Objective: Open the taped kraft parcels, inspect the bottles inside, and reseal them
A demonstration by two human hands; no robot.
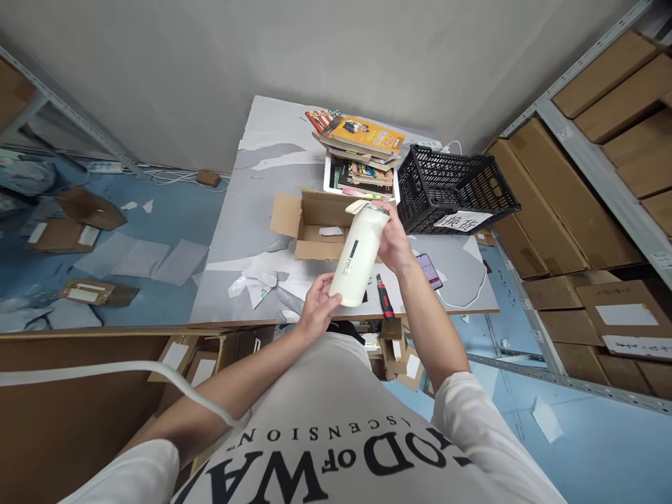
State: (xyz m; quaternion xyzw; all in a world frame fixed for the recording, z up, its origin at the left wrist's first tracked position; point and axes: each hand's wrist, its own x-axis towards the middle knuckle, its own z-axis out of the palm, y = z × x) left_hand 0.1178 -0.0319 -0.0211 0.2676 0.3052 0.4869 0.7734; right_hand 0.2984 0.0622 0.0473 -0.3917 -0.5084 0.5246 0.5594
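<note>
A cream-coloured thermos bottle (360, 259) with dark lettering is held tilted above the table's front part. My left hand (319, 306) grips it at the bottom end, thumb on the near side. Around its upper end, by the lid, my right hand (393, 241) is closed; some of those fingers are hidden behind the bottle. Just behind the bottle stands an open cardboard box (320, 248) with a small white paper inside. A red and black utility knife (385, 297) lies on the table below my right hand.
Books (367, 133) are piled in and over a white tray (328, 175) at the back. A black plastic crate (456, 185) stands right of them. A phone (429, 271) with a white cable and torn plastic wrapping (255, 280) lie on the table (225, 234). Boxed shelves (556, 133) flank the right side.
</note>
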